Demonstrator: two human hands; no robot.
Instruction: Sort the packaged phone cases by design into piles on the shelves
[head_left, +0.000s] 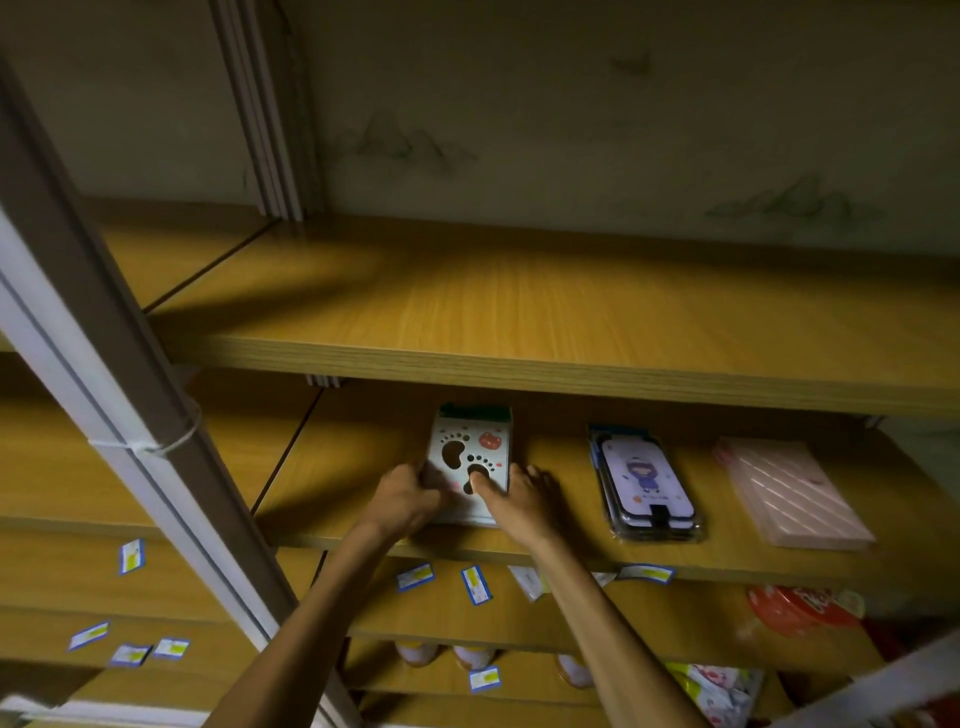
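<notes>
Item: packaged phone case with paw prints, pale grey-white card with dark footprint cut-outs, a small red bear motif at its upper right and a dark green header strip; lying flat on the middle shelf, centre of the frame, possibly on top of more of the same, though that cannot be told. Left hand grips its lower left edge with fingers curled round the pack; right hand holds the lower right edge, thumb pressed on the face over a footprint cut-out. To the right on the same shelf, apart from it: a stack of clear-wrapped cases with a cartoon girl design, and further right, a pink case pack with diagonal stripes. Upper shelf, wood-grain, overhangs the back of the middle shelf and shades the header strip. A grey metal upright crosses the left of the frame diagonally, bound with a white tie. Lower frame: blue-and-yellow price tags on the lower shelf edges, a red packet at lower right, jars partly hidden below.
</notes>
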